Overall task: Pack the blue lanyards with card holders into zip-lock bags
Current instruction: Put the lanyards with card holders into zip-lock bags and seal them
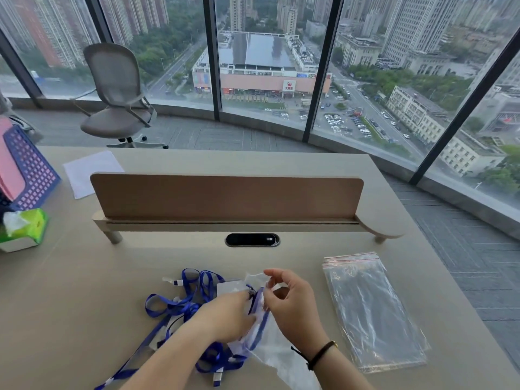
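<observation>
A tangle of blue lanyards (180,305) with clear card holders lies on the desk in front of me. My left hand (225,316) grips a lanyard and card holder, its fingers reaching into the mouth of a clear zip-lock bag (270,347). My right hand (292,302) pinches the bag's upper edge between thumb and fingers. Part of a blue strap shows through the bag's plastic. A stack of flat zip-lock bags (371,311) with red seal lines lies to the right.
A wooden divider screen (225,198) stands across the desk, with a black cable grommet (252,239) below it. A green tissue box (24,229) and a purple basket (28,175) sit at the left, a white sheet (90,170) behind. An office chair (118,94) stands by the windows.
</observation>
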